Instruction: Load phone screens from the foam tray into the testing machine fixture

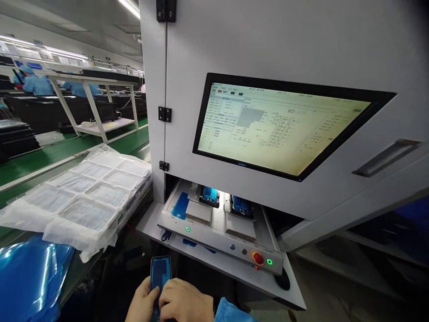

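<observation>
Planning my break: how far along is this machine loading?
Done: both fixtures inside the machine each show a blue part. In hand: left hand and right hand hold one phone frame. Left: the wrapped tray stack sits beside the machine.

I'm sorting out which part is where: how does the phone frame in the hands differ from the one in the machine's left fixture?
The phone frame in the hands is out in front of the machine, gripped by the left hand and right hand, dim. The frame in the left fixture sits clamped, brightly lit. Both look blue-filmed and dark-edged.
</observation>
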A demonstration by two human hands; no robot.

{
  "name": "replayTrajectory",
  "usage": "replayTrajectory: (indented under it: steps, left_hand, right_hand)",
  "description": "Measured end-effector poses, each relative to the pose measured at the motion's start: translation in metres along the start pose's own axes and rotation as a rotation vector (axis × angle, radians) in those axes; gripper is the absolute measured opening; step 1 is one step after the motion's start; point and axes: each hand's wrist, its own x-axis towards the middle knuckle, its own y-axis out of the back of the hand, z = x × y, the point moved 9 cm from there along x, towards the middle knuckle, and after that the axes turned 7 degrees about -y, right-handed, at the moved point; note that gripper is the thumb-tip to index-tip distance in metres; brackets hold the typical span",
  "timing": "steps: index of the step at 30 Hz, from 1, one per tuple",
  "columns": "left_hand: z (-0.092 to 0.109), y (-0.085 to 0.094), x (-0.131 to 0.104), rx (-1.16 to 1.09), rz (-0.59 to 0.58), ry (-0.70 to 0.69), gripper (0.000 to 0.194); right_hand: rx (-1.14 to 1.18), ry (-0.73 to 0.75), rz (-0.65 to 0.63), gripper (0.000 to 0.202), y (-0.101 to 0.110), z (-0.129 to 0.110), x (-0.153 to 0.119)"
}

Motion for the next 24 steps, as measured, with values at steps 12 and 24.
replayTrajectory:
  steps: [12,24]
  left_hand:
    - [-0.014,0.003,-0.001,0.063,-0.035,-0.038,0.033]
    - [-0.014,0.013,0.000,0.075,-0.022,-0.050,0.040]
  right_hand:
    - [0.014,-0.001,-0.063,0.029,-0.025,0.005,0.006]
    - [0.036,-0.077,-0.042,0.030,-0.001,0.002,0.005]
